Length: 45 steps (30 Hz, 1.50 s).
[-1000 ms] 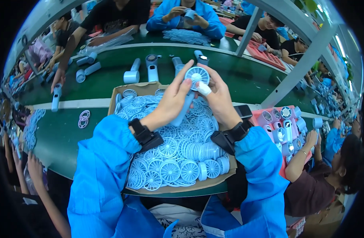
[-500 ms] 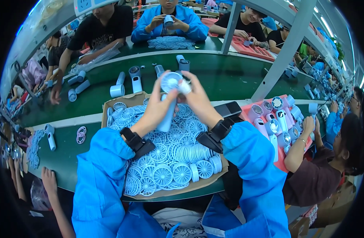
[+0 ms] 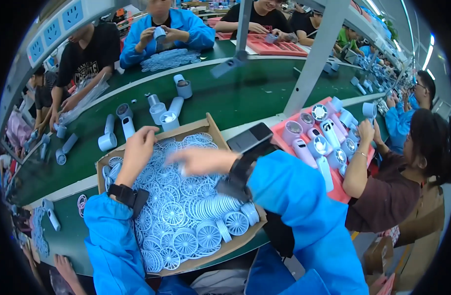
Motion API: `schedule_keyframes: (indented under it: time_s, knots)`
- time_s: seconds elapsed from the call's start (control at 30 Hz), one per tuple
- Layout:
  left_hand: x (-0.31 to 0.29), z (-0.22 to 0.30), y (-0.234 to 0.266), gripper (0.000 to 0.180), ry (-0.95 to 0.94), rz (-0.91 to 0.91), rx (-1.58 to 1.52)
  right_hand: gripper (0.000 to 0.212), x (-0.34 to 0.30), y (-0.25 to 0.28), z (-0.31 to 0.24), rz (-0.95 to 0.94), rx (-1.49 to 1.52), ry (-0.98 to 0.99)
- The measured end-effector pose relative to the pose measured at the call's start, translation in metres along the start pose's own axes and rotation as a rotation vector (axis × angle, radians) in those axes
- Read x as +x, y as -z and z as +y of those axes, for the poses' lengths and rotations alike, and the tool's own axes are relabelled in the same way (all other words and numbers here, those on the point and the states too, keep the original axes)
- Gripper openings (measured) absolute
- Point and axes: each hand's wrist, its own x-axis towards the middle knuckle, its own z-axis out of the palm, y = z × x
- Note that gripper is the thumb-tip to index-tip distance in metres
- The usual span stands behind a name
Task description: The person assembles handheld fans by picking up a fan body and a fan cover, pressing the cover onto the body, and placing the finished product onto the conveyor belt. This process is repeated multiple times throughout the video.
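A cardboard box [image 3: 213,129] in front of me holds many light-blue round fan grilles [image 3: 173,214], some stacked in rows. My left hand [image 3: 139,147] is over the box's far left part, fingers extended and apart from each other, with nothing visible in them. Just beyond its fingertips, a light-blue handheld fan [image 3: 170,120] lies on the green belt. Over the middle of the grilles, my right hand [image 3: 203,160] points leftward, smeared by motion. Something white shows at one of its fingers. Whether it holds a grille cannot be made out.
More handheld fans [image 3: 127,125] lie along the green conveyor belt [image 3: 220,98]. To the right stand a dark box-shaped device [image 3: 250,137] and a pink tray [image 3: 339,195] full of fans, where a co-worker [image 3: 395,167] sits. A metal post [image 3: 314,64] rises beyond. Other people work across the belt.
The handheld fan that both hands held up is out of them, and a fan lies on the belt by my left hand. My hands have separated, the right one lowered over the grilles. The view has turned.
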Motion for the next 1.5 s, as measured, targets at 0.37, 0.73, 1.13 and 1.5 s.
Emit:
schedule_keyframes:
  time_s: [0.37,0.73,1.13,1.5]
  knots:
    - [0.071,-0.009,0.008,0.034,-0.151,-0.07,0.351,0.047,0.003,0.005,-0.015,-0.216,-0.368,-0.338]
    - [0.118,-0.051,-0.015,0.093,0.061,-0.364,0.561,0.049,0.001,0.008,-0.012,-0.23,-0.365,-0.305]
    - [0.098,-0.026,-0.022,0.072,-0.374,-0.413,1.009,0.059,0.005,0.011,-0.03,-0.389,-0.352,-0.15]
    - [0.096,0.01,-0.032,0.045,-0.368,-0.525,1.305,0.032,0.005,0.002,-0.005,-0.223,-0.327,-0.044]
